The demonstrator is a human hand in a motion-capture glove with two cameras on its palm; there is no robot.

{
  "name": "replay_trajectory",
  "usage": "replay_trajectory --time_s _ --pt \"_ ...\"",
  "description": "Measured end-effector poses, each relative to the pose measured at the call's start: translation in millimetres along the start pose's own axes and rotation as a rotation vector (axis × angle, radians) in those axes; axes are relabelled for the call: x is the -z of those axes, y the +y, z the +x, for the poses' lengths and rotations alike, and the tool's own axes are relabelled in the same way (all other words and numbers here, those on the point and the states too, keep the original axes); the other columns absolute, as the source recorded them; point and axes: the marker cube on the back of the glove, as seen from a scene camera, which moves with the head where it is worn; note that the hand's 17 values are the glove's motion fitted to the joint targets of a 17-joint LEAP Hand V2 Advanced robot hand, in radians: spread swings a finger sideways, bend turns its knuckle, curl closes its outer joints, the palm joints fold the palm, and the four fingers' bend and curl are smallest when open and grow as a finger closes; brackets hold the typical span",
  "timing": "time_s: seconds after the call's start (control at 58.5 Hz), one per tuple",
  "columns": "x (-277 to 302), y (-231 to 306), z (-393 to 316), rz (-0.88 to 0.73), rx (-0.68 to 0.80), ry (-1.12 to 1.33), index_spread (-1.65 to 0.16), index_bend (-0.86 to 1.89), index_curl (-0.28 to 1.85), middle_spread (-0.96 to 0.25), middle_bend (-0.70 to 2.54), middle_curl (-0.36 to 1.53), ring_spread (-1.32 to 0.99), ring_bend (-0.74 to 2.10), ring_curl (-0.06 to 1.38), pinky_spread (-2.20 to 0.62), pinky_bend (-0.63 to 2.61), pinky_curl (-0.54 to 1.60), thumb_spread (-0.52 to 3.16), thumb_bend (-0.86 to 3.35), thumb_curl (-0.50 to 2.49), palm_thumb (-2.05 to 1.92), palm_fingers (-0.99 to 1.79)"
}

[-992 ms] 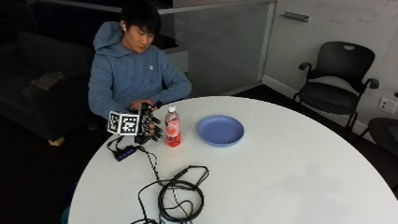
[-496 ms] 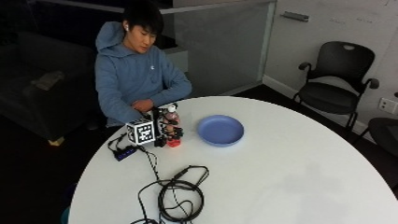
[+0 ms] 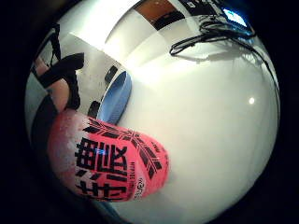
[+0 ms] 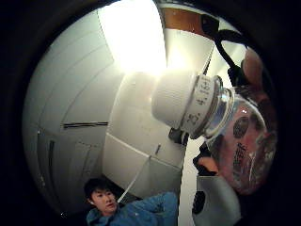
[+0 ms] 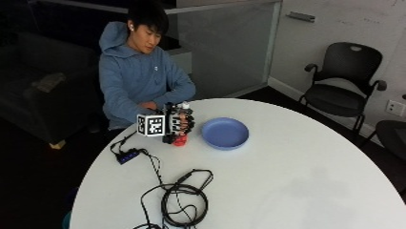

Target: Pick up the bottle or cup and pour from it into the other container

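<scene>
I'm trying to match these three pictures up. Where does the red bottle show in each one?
Outside view: the red bottle stands on the white table, gripped by the gloved right hand, beside the blue bowl.
Little finger side palm view: its red label fills the near part; the bowl lies beyond.
Thumb side palm view: its white cap and neck.
Shared landmark: the bowl, absent from the thumb side view.

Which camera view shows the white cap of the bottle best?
The thumb side palm view: the white cap is close and unobstructed, still on the bottle. The little finger side palm view shows only the bottle's pink label. In the outside view the right hand grips the bottle and mostly hides it.
</scene>
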Motion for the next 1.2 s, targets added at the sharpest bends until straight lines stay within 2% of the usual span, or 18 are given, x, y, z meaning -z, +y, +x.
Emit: replay_trajectory --time_s 0.291,0.53,0.821,0.924,1.026,1.197 --pt "-10.7 -39.9 -50.8 -0.247 -0.004 0.441 -0.13 0.15 0.38 -0.04 0.32 0.47 -0.12 0.53 0.42 -0.08 0.55 0.33 0.28 -0.04 0.64 1.02 1.16" --pt "-39.5 -71.4 -82.9 -0.525 0.023 1.084 -0.12 0.15 0.39 -0.04 0.31 0.49 -0.12 0.52 0.43 -0.09 0.57 0.35 0.25 -0.04 0.67 1.01 1.18" --pt "-98.1 -91.5 -95.9 -0.644 0.132 1.800 -0.13 0.15 0.40 -0.04 0.31 0.50 -0.13 0.51 0.45 -0.11 0.56 0.36 0.25 -0.04 0.69 1.00 1.17" --pt "-124.9 -81.2 -100.2 -0.840 0.250 1.820 -0.13 0.15 0.40 -0.05 0.31 0.50 -0.14 0.50 0.45 -0.11 0.55 0.36 0.26 -0.04 0.69 1.00 1.16" --pt "-157.2 -70.9 -92.7 -0.735 0.241 2.052 -0.14 0.14 0.40 -0.05 0.31 0.50 -0.14 0.50 0.45 -0.12 0.54 0.36 0.27 -0.04 0.70 0.99 1.16" --pt "-164.6 -72.6 -89.7 -0.760 0.231 2.025 -0.15 0.14 0.39 -0.05 0.30 0.50 -0.15 0.50 0.45 -0.13 0.54 0.36 0.30 -0.04 0.70 0.99 1.16"
